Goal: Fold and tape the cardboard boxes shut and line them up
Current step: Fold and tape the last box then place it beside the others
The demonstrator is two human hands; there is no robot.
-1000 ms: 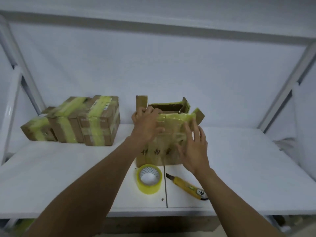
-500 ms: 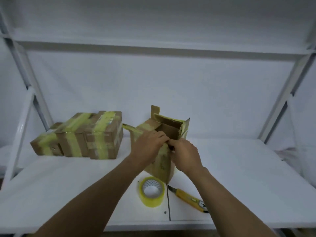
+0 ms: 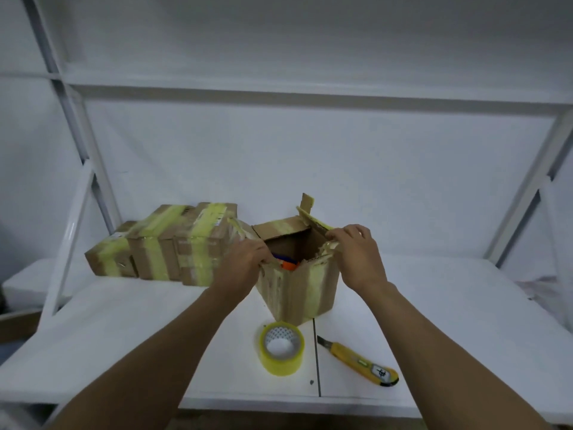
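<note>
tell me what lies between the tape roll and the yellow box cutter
Only bare white table, crossed by the dark seam between its two panels; the tape roll and box cutter lie apart. The head view shows it.

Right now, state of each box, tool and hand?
open box: upright, top open, flaps spread.
taped boxes: shut, taped, side by side.
tape roll: lying flat, untouched.
utility knife: lying flat, blade tip out.
left hand: grips left flap.
right hand: grips right flap.
</note>
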